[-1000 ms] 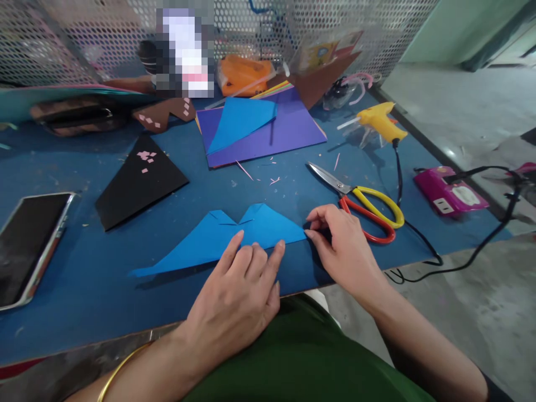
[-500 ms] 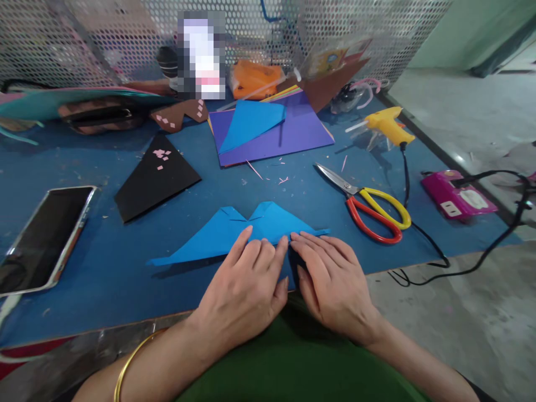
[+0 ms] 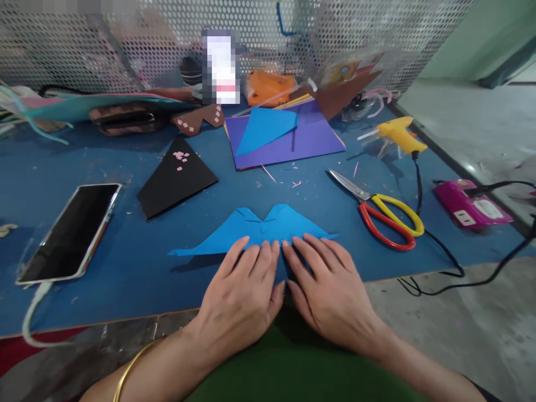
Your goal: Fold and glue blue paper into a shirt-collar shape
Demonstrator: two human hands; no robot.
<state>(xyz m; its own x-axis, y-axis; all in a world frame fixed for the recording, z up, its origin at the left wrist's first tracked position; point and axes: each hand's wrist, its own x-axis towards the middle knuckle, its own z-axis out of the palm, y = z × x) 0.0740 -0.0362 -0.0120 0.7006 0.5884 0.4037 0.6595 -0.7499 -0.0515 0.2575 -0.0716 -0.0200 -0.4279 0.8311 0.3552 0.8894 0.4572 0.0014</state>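
Note:
A folded sheet of blue paper lies on the table near me, with a notch in the middle of its far edge and a thin pointed tip at either side. My left hand rests with outstretched fingers on the paper's near edge, just left of the middle. Close beside it, my right hand presses its spread fingertips on the same edge. Both thumbs point inward below the paper, apart from it. My fingers hide part of the near edge.
Scissors lie right of the paper, with a yellow glue gun and pink box beyond. Folded black paper and a phone are left. Purple sheets bearing a blue piece lie behind.
The view has shifted, so everything on the table sits farther right. My right hand's fingers have spread along the paper's near edge, and my left fingers still lie on it.

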